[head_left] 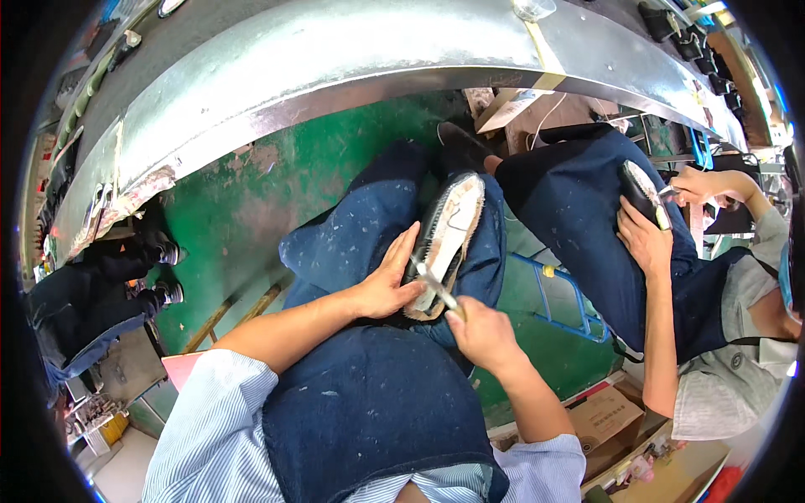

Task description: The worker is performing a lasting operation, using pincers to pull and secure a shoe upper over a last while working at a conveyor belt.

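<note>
A dark shoe [457, 222] lies sole side up across my lap, toe pointing away from me. Its underside is pale, with the pleated edge of the upper turned in all around and a thin dark line near the middle. My left hand [390, 281] grips the shoe's left side near the heel, fingers along its wall. In my right hand [486, 335] is a hand tool [436, 285] with a slim metal shaft and pale handle; its exact kind does not show. The tool's metal end is over the heel part of the sole, close to my left thumb.
A metal-topped workbench [335, 50] curves across the far side. At my right, a co-worker holds another upturned shoe [644, 189] and a tool. A blue metal frame [558, 293] stands between us, with a cardboard box [599, 419] lower right. Another person's legs [101, 285] are at left.
</note>
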A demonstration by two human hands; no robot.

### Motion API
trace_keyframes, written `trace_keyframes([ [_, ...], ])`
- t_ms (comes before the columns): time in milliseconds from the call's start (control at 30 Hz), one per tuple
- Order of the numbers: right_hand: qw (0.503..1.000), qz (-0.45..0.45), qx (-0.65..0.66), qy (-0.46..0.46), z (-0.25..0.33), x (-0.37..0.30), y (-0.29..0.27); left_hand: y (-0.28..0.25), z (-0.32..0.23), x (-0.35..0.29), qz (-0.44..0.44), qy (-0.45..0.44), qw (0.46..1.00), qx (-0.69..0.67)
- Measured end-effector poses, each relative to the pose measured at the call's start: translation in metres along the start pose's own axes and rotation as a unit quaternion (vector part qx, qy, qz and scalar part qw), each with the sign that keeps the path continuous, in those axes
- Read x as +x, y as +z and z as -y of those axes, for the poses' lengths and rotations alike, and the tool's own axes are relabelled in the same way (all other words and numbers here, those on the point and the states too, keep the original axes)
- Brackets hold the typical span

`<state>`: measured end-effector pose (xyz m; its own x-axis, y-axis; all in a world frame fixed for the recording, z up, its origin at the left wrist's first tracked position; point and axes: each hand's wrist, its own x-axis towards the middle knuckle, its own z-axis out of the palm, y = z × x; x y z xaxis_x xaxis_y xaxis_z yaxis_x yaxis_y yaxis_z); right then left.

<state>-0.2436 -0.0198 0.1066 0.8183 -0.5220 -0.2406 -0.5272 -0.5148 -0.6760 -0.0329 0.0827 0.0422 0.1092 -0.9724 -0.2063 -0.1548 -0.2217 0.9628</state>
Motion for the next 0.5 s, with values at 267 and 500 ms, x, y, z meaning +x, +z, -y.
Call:
trace_keyframes([
  [267, 0.993, 0.083, -0.042, 0.068, -0.006, 0.012, -0.029, -0.006, 0.004, 0.004, 0.036, 0.008, 0.999, -0.037],
  [500, 0.984, -0.001, 0.146, 0.103, -0.008, 0.09, -0.073, -0.005, 0.003, 0.018, 0.036, 0.028, 0.999, -0.029],
])
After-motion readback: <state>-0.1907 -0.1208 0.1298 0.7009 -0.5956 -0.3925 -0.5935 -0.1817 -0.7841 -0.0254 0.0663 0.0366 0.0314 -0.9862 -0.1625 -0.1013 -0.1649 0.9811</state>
